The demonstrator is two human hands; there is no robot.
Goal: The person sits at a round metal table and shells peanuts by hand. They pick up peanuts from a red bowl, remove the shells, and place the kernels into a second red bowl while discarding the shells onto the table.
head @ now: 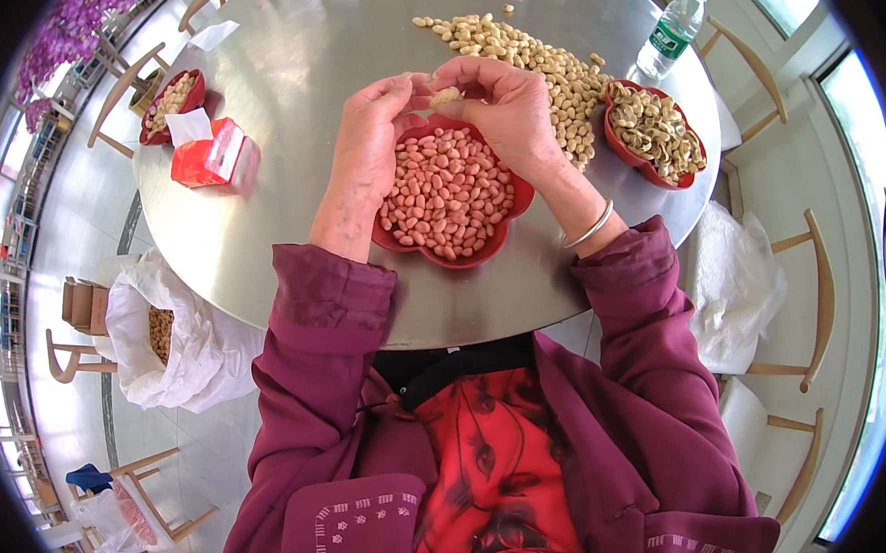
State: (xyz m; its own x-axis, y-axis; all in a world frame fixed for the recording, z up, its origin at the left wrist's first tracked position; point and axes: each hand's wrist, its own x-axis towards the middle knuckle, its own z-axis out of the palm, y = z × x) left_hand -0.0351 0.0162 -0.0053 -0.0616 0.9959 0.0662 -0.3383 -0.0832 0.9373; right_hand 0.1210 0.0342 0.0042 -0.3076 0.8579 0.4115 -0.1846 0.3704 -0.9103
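My right hand (502, 112) pinches a peanut shell (446, 97) between thumb and fingers, above the far rim of a red petal-shaped bowl. My left hand (382, 122) is raised just left of it, fingers bent and thumb up; whether it touches the shell or holds something is hard to tell. Shelled pink-skinned peanuts (446, 194) fill much of the red bowl (466, 260) under my hands. Unshelled peanuts (565, 97) lie heaped on the metal table, behind and right of the bowl. Another red bowl (620, 151) on the right holds broken peanut shells (653, 130).
On the round metal table (289, 59) stand a red tissue box (207, 157), a red bowl of peanuts (195, 98) and a plastic water bottle (672, 32). A white sack (214, 356) with nuts sits at lower left. Wooden chairs (820, 294) surround the table.
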